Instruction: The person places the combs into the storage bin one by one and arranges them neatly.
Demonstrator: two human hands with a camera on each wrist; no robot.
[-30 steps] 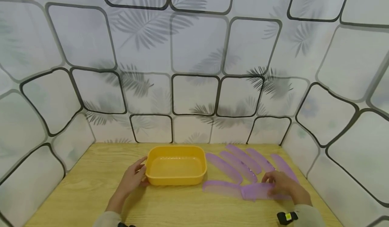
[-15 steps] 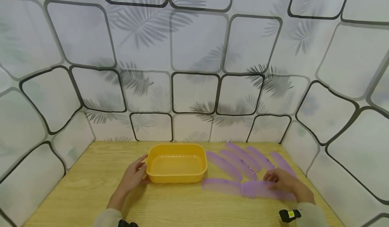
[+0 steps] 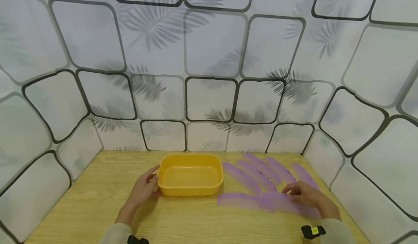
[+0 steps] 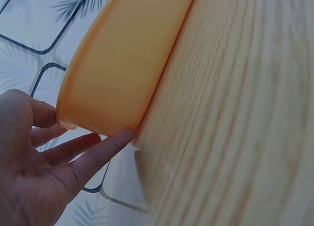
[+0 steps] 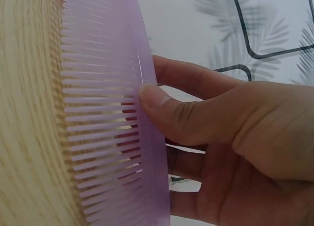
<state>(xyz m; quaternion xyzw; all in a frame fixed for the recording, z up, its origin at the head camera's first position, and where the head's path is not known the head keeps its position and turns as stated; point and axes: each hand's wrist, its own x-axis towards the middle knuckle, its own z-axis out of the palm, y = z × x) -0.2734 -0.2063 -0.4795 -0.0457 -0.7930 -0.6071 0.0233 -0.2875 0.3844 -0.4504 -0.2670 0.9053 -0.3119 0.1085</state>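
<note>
My right hand [image 3: 308, 196] pinches a purple comb [image 3: 287, 203]. In the right wrist view my thumb [image 5: 162, 108] presses on the comb's spine [image 5: 147, 113], fingers curled behind it, and the teeth point toward the wood. The comb lies low on the table [image 3: 81, 200] at about 4 o'clock from the tub [image 3: 190, 175]; I cannot tell if it is lifted clear of the surface.

Around it:
- A second comb [image 3: 237, 200] lies flat at 9 o'clock from the held one. Their ends overlap or touch; I cannot tell which.
- Four more combs lie side by side at 12 o'clock from my right hand, all slanted the same way: one [image 3: 241, 177] just beside the tub's right wall, then [image 3: 256, 175], [image 3: 262, 167] and [image 3: 281, 170].
- A fifth [image 3: 305, 177] sits at 1 o'clock, partly hidden behind my knuckles.
- Patterned panels [image 3: 209, 55] close the table in at the back and on both sides.

Container: the yellow tub stands upright at table centre, well apart from the held comb. Its inside shows only bare yellow floor.

My left hand [image 3: 142, 191] rests at the tub's 9 o'clock, fingers nearly straight. The left wrist view shows one fingertip [image 4: 120, 136] against the tub's lower wall [image 4: 127, 64], and the thumb [image 4: 41, 113] near the rim. It touches the tub without wrapping around it.
</note>
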